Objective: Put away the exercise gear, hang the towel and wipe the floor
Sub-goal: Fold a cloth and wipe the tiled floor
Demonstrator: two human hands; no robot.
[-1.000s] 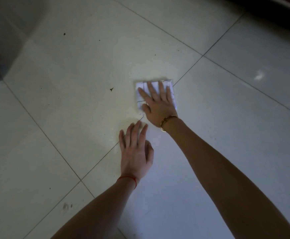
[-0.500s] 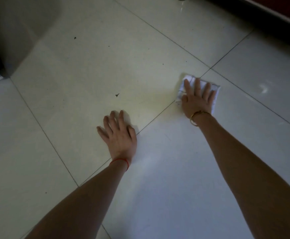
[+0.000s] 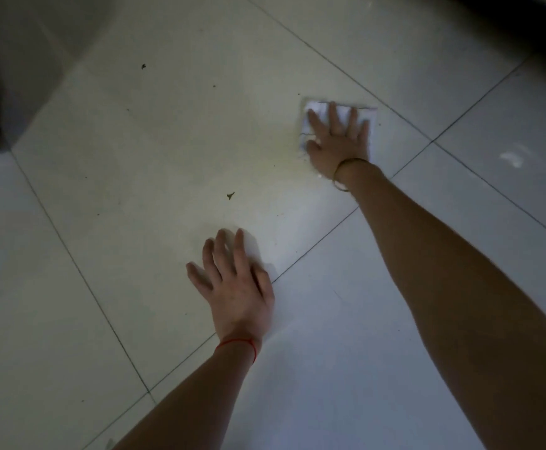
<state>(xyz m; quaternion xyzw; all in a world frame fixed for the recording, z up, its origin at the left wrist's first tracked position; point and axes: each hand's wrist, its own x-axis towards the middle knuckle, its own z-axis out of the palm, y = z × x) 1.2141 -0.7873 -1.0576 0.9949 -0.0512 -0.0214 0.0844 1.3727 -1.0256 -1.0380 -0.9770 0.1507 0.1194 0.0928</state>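
**Folded cloth under a flat palm on tiled floor**

My right hand (image 3: 338, 141) lies flat on a folded white cloth (image 3: 367, 116), fingers (image 3: 333, 116) straight and spread, pressing it to the floor (image 3: 135, 157) near a grout line. My left hand (image 3: 237, 287) rests open on the tile, fingers apart, bracing me. The cloth looks light, soft and limp; I judge it slides easily on glazed tile and may bunch, so broad palm pressure at its centre suits it better than pinching an edge. Dark specks (image 3: 230, 195) lie between my hands.

Right hand (image 3: 338, 141) flat, pressing white folded cloth (image 3: 315, 110) on tiled floor (image 3: 135, 157), far right. Left hand (image 3: 236, 287) spread flat, nearer. Dark specks (image 3: 230, 195) between.
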